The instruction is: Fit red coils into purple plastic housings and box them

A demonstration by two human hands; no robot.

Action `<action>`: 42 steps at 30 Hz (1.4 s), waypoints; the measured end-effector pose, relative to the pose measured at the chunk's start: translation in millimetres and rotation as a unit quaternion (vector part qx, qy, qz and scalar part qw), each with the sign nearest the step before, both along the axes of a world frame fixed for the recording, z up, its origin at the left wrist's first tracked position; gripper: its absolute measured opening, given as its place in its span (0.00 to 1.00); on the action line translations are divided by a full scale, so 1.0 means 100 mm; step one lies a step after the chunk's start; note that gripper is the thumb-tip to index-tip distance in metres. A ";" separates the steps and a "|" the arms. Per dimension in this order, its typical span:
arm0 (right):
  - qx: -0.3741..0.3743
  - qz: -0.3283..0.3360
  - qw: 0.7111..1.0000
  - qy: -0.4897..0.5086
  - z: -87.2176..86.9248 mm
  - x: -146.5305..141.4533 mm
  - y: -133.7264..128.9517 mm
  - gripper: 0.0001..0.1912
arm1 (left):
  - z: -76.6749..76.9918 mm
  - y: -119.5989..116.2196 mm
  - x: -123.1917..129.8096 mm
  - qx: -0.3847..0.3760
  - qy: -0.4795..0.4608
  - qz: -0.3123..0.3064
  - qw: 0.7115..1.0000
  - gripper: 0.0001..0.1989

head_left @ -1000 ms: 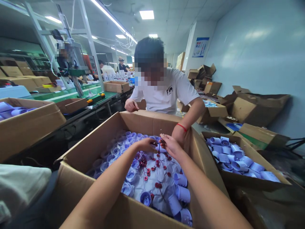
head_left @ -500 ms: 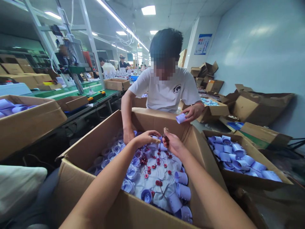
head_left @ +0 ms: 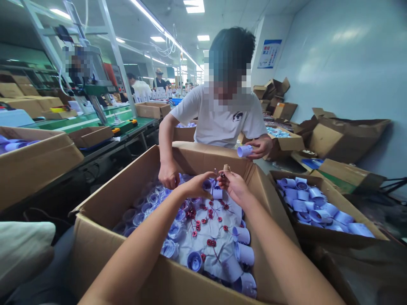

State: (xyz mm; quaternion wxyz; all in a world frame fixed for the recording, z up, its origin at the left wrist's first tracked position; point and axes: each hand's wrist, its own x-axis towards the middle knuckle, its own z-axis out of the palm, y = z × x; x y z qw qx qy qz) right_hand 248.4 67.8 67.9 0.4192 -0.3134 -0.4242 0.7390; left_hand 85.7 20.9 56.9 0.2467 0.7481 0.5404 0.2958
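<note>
My left hand (head_left: 197,185) is over the far part of a large cardboard box (head_left: 127,250), thumb and forefinger spread apart with nothing visibly gripped. To its right, my right hand (head_left: 233,184) is closed, pinching a small dark red ring-shaped part (head_left: 222,174) at the fingertips. A tan cover (head_left: 226,167) wraps one fingertip. Below my hands, small red ring-shaped parts on thin wires (head_left: 211,242) lie scattered over a pale sheet (head_left: 203,231). Pale lilac plastic cups (head_left: 244,254) line the right side of the box, and several clear-wrapped ones (head_left: 170,248) fill its left side.
Across the box a co-worker in a white shirt (head_left: 219,125) holds a lilac cup (head_left: 244,151); their other hand (head_left: 169,173) reaches inside the box. At right stands a carton of lilac cups (head_left: 378,233). A green conveyor bench (head_left: 63,126) runs along the left.
My left thumb and forefinger have spread wider, away from my right hand. The co-worker's hand in the box has lifted and shifted left, and their held cup has turned.
</note>
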 end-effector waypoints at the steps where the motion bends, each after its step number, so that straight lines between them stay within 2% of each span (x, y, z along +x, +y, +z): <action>1: 0.003 -0.002 1.000 0.008 0.02 0.01 0.00 0.17 | -0.01 0.02 -0.02 0.015 -0.001 0.012 1.000 0.39; 8: 0.068 0.001 0.996 0.055 0.11 0.12 -0.05 0.19 | -0.07 0.10 -0.10 0.107 0.037 0.086 0.990 0.31; 13: 0.107 0.014 0.993 0.053 0.11 0.12 -0.08 0.19 | -0.05 0.13 -0.04 0.135 0.102 0.091 0.981 0.26; 17: 0.124 0.004 0.991 0.055 0.11 0.10 -0.09 0.18 | -0.05 0.13 -0.03 0.130 0.101 0.108 0.981 0.26; 20: 0.124 -0.021 0.990 0.066 0.13 0.10 -0.10 0.18 | -0.05 0.13 -0.06 0.159 0.108 0.097 0.976 0.24; 24: 0.110 -0.038 0.989 0.087 0.15 0.10 -0.11 0.19 | -0.01 0.12 -0.04 0.248 0.150 0.087 0.953 0.25; 26: 0.112 -0.035 0.988 0.098 0.14 0.09 -0.11 0.17 | 0.02 0.10 0.03 0.275 0.178 0.107 0.939 0.26; 29: 0.122 -0.028 0.987 0.104 0.14 0.09 -0.11 0.14 | 0.03 0.08 0.12 0.265 0.204 0.168 0.928 0.26; 32: 0.122 -0.035 0.986 0.106 0.14 0.09 -0.11 0.14 | -0.01 0.08 0.10 0.216 0.219 0.169 0.936 0.24; 34: 0.111 -0.039 0.987 0.104 0.14 0.08 -0.11 0.15 | -0.05 0.09 0.04 0.207 0.204 0.160 0.943 0.24; 37: 0.105 -0.039 0.989 0.093 0.12 0.06 -0.10 0.18 | -0.07 0.09 -0.04 0.211 0.131 0.187 0.950 0.22; 42: 0.151 -0.050 0.986 0.050 0.05 0.02 -0.07 0.19 | -0.07 0.07 -0.03 0.191 0.008 0.207 0.959 0.24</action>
